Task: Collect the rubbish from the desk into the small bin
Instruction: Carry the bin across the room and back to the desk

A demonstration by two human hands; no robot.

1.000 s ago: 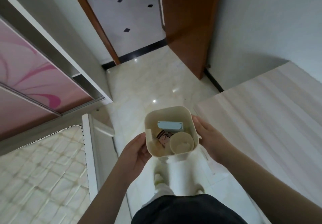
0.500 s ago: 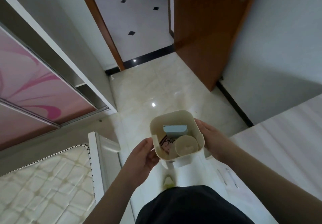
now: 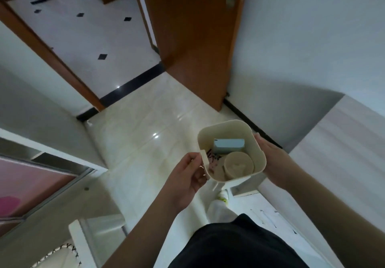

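I hold a small cream bin (image 3: 245, 129) in the air above the floor, between both hands. My left hand (image 3: 188, 176) grips its left wall and my right hand (image 3: 270, 159) cups its right wall. Inside lie a pale blue box (image 3: 228, 145), a beige paper cup (image 3: 238, 164) and a crumpled printed wrapper (image 3: 213, 157). The light wooden desk (image 3: 343, 146) runs along the right side of the view, past my right forearm.
A brown door (image 3: 193, 38) stands open ahead, with a tiled hallway (image 3: 83, 23) beyond the dark threshold. A pink sliding wardrobe (image 3: 27, 184) is on the left and a white bed frame with a mattress (image 3: 62, 255) at the lower left. The glossy floor (image 3: 150, 126) stretches ahead.
The view has moved toward the doorway and swung left, so the door looks larger and the bed has slid off the lower left. Both hands keep the same hold on the bin.
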